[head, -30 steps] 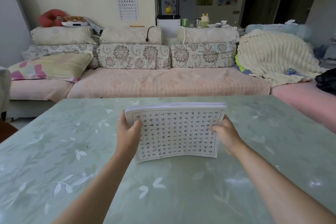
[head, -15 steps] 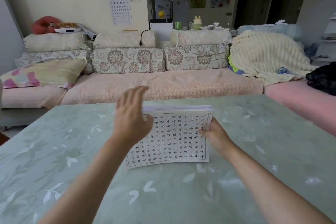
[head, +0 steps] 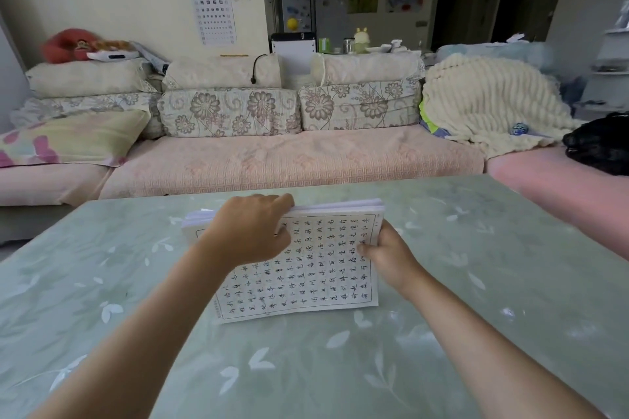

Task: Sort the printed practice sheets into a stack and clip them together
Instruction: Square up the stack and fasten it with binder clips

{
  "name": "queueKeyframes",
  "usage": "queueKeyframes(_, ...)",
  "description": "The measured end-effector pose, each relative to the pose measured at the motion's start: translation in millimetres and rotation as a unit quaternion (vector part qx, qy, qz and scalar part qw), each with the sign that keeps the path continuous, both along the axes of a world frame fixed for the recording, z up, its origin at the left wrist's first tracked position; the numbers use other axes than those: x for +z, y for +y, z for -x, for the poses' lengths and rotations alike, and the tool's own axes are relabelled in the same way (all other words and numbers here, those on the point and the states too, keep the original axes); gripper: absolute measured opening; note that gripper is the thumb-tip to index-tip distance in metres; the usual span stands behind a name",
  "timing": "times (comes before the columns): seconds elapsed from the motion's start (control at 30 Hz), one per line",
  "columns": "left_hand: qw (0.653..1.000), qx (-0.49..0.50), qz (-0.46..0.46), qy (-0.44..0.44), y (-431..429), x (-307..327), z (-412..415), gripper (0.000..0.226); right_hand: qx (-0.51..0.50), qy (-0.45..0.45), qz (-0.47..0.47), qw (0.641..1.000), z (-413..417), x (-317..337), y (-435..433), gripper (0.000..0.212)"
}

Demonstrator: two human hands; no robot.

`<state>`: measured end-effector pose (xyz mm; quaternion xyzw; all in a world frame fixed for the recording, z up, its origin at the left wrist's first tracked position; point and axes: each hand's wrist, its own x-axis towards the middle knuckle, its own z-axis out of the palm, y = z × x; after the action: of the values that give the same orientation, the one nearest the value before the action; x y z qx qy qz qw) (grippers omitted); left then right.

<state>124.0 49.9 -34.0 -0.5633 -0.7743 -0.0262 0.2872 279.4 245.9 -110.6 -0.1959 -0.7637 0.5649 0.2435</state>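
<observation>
- L hand over top edge of sheet stack, fingers curled round it.
- R hand pinches the right edge, thumb on front.
- Stack stands on its lower edge, mid table, nearer far edge.

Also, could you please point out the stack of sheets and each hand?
stack of sheets (head: 306, 277), head view, printed top page.
left hand (head: 248, 231), head view, back of hand.
right hand (head: 389, 255), head view, knuckles.
</observation>
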Motion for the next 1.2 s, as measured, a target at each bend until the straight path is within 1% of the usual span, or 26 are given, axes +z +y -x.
queueKeyframes(0.07, 1.000, 0.002, 0.004, 0.012, -5, -1, 2, 0.019, -0.031, -0.001, -0.022, 0.999, 4, 4, -6, 0.044)
queueKeyframes(0.1, 1.000, 0.004, 0.013, 0.014, -5, -1, 1, 0.017, -0.076, 0.014, -0.073, 0.994, 6, 8, -10, 0.047)
queueKeyframes(0.13, 1.000, 0.008, 0.021, 0.015, -4, -1, 0, 0.016, -0.132, 0.045, -0.159, 0.977, 8, 14, -16, 0.054)
queueKeyframes(0.17, 0.999, 0.012, 0.026, 0.015, -3, 0, -1, 0.015, -0.182, 0.085, -0.272, 0.941, 10, 22, -21, 0.063)
queueKeyframes(0.2, 0.999, 0.015, 0.028, 0.016, -2, 0, -2, 0.016, -0.213, 0.125, -0.384, 0.890, 11, 31, -27, 0.070)
queueKeyframes(0.23, 0.999, 0.017, 0.030, 0.016, -2, 1, -2, 0.016, -0.215, 0.144, -0.474, 0.842, 13, 45, -35, 0.074)
queueKeyframes(0.27, 0.999, 0.017, 0.030, 0.016, -2, 1, -2, 0.017, -0.181, 0.134, -0.541, 0.810, 15, 59, -45, 0.076)
queueKeyframes(0.3, 0.999, 0.015, 0.026, 0.016, -3, 1, -2, 0.019, -0.127, 0.091, -0.583, 0.797, 19, 70, -57, 0.078)
queueKeyframes(0.33, 1.000, 0.014, 0.023, 0.016, -3, 0, -2, 0.020, -0.072, 0.020, -0.595, 0.800, 24, 78, -69, 0.081)
queueKeyframes(0.37, 1.000, 0.012, 0.022, 0.016, -4, -1, -3, 0.022, -0.029, -0.050, -0.587, 0.807, 29, 80, -79, 0.082)
queueKeyframes(0.4, 1.000, 0.012, 0.023, 0.014, -5, -1, -4, 0.023, -0.009, -0.099, -0.580, 0.809, 34, 77, -83, 0.078)
queueKeyframes(0.43, 1.000, 0.012, 0.022, 0.011, -7, 0, -4, 0.024, -0.005, -0.124, -0.584, 0.802, 38, 75, -83, 0.067)
queueKeyframes(0.5, 1.000, 0.021, 0.017, 0.000, -17, 1, 0, 0.025, -0.007, -0.131, -0.606, 0.784, 40, 75, -79, 0.039)
queueKeyframes(0.57, 0.999, 0.038, 0.015, -0.004, -35, 2, 11, 0.024, 0.004, -0.135, -0.606, 0.784, 38, 78, -76, 0.026)
queueKeyframes(0.67, 0.999, 0.045, -0.002, -0.005, -62, -2, 27, 0.022, -0.004, -0.161, -0.606, 0.779, 40, 81, -80, 0.023)
queueKeyframes(0.73, 0.999, 0.038, -0.003, -0.008, -67, -3, 29, 0.023, -0.019, -0.169, -0.621, 0.765, 46, 83, -87, 0.028)
queueKeyframes(0.77, 0.999, 0.034, 0.000, -0.005, -66, -4, 29, 0.023, -0.019, -0.155, -0.632, 0.759, 50, 84, -94, 0.033)
queueKeyframes(0.83, 1.000, 0.022, -0.009, 0.012, -64, -6, 30, 0.025, 0.014, -0.119, -0.636, 0.762, 58, 85, -111, 0.039)
queueKeyframes(0.9, 1.000, 0.020, -0.021, 0.010, -66, -6, 30, 0.027, 0.048, -0.113, -0.628, 0.768, 66, 82, -127, 0.031)
queueKeyframes(0.97, 0.999, 0.019, -0.031, -0.011, -70, -6, 31, 0.026, 0.046, -0.114, -0.626, 0.770, 69, 81, -130, 0.020)
queueKeyframes(1.03, 0.998, 0.028, -0.049, -0.037, -82, -3, 36, 0.024, 0.044, -0.117, -0.627, 0.769, 71, 80, -128, 0.015)
queueKeyframes(1.07, 0.995, 0.033, -0.060, -0.066, -90, -1, 41, 0.024, 0.043, -0.120, -0.629, 0.767, 71, 80, -128, 0.016)
queueKeyframes(1.1, 0.990, 0.035, -0.079, -0.115, -100, -1, 45, 0.025, 0.041, -0.119, -0.631, 0.765, 72, 80, -128, 0.017)
queueKeyframes(1.13, 0.977, 0.034, -0.106, -0.184, -110, -4, 49, 0.026, 0.038, -0.118, -0.631, 0.766, 72, 79, -128, 0.019)
queueKeyframes(1.17, 0.948, 0.022, -0.148, -0.280, -119, -11, 54, 0.027, 0.035, -0.118, -0.631, 0.766, 73, 78, -128, 0.020)
queueKeyframes(1.2, 0.896, 0.001, -0.204, -0.396, -126, -21, 59, 0.028, 0.032, -0.120, -0.632, 0.765, 74, 77, -129, 0.021)
